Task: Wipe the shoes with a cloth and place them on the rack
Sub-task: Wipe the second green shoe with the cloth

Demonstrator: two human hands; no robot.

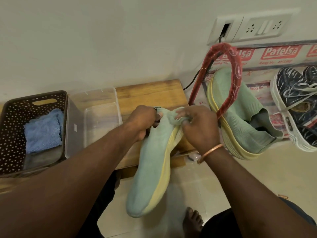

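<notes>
I hold a pale green knit shoe (151, 169) with a yellow sole, toe pointing down toward me. My left hand (142, 121) grips its heel opening. My right hand (199, 127) pinches bunched green fabric at the collar; whether that is a cloth or the shoe's own knit, I cannot tell. The matching green shoe (240, 117) lies on the rack at the right, behind the rack's red wrapped frame (235, 88). A blue cloth (42, 131) lies in the brown basket (10, 134) at the left.
A clear plastic box (101, 100) stands beside the basket on a wooden bench (145, 93). Dark blue patterned sneakers (295, 103) sit on the rack's right side. A socket panel (264, 28) with a black cable is on the wall. My bare foot (193, 220) rests on the tiled floor.
</notes>
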